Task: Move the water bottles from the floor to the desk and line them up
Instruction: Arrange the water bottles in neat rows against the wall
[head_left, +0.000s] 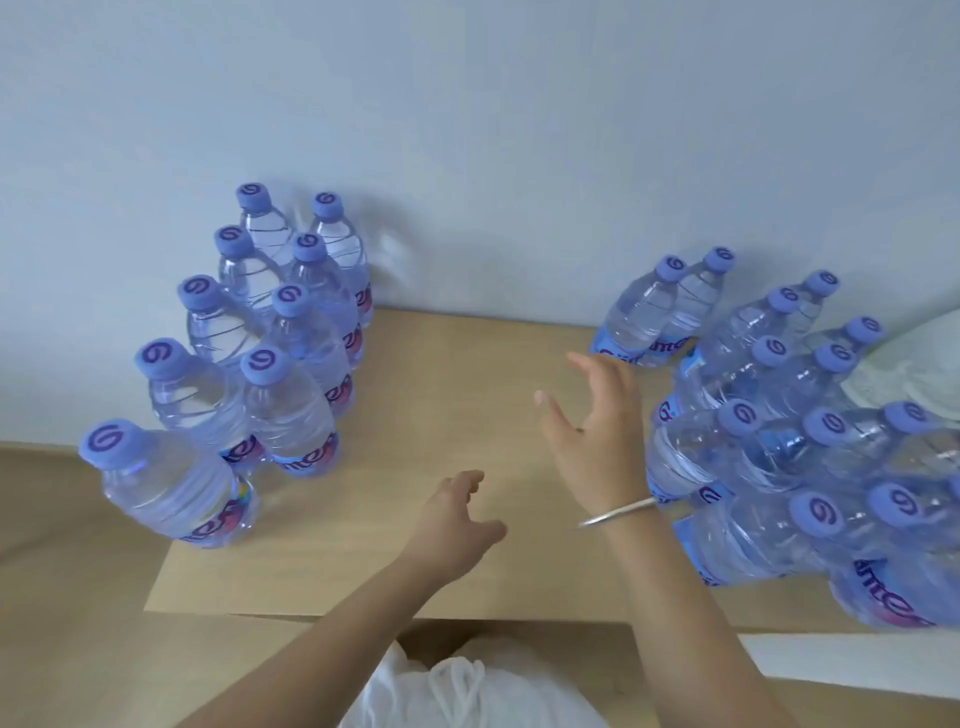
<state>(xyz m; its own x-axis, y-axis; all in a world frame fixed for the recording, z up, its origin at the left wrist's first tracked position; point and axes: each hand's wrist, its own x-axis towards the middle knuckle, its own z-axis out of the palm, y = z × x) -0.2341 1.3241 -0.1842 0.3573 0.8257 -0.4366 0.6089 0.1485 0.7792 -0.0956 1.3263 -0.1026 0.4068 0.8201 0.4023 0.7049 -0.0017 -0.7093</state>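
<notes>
Bottles are all up on the bench by the look of it, none in hand. Nearest, the left hand hangs with fingers loosely curled on nothing; the right hand, bangle on the wrist, is spread wide and empty beside the right cluster. Left rows stand neat, two by two to the wall. My guess: straightening the right bunch comes next. Caps carry a purple swirl; labels read partly "amo", can't make out more.
</notes>
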